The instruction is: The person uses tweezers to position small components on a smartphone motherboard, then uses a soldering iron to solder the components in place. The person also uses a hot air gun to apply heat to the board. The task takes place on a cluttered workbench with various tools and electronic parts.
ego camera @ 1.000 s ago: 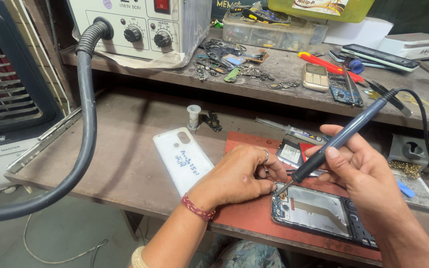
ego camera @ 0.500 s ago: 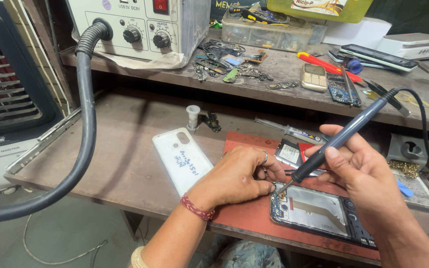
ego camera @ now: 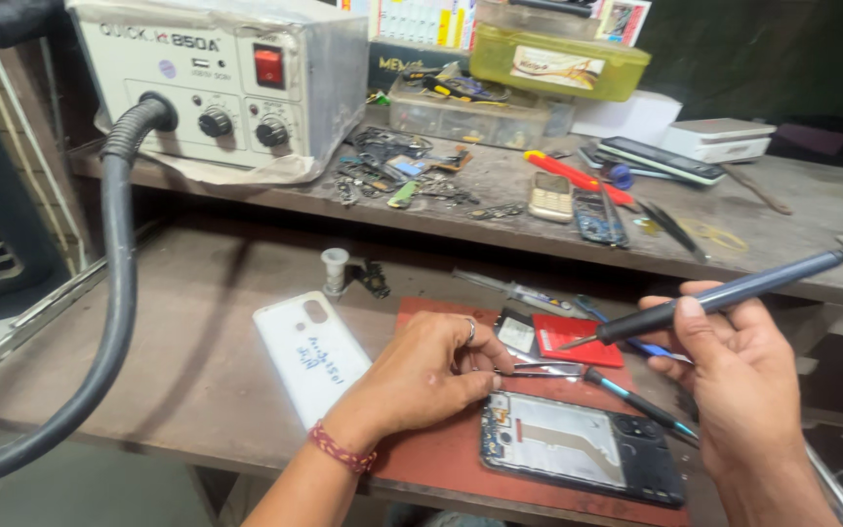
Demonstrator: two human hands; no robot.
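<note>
1. the right hand [ego camera: 734, 371] has lifted the soldering iron [ego camera: 724, 296] up and to the right since a second ago; its tip now hangs over the red card [ego camera: 578, 337], apart from the tweezers [ego camera: 539, 369], where before it sat right at them. the heat is off the work for now, by my judgement.
2. the right hand's grip is closed around the iron's dark handle, pen-style.
3. the left hand [ego camera: 421, 381] has stayed put on the red mat [ego camera: 441, 454], its grip pinched shut on the tweezers, whose tips lie just above the top edge of the open phone [ego camera: 582, 454].
4. the open phone lies flat on the mat, near the table's [ego camera: 197, 361] front edge, between the two hands.
5. count: one open phone, one white back cover [ego camera: 314, 356] left of the mat, one pair of tweezers, one iron, one hot-air station [ego camera: 217, 78] with one black hose [ego camera: 114, 293].
6. on the upper shelf: one small keypad phone [ego camera: 550, 198], one red-handled screwdriver [ego camera: 573, 176], one yellow-green box [ego camera: 558, 60].
</note>
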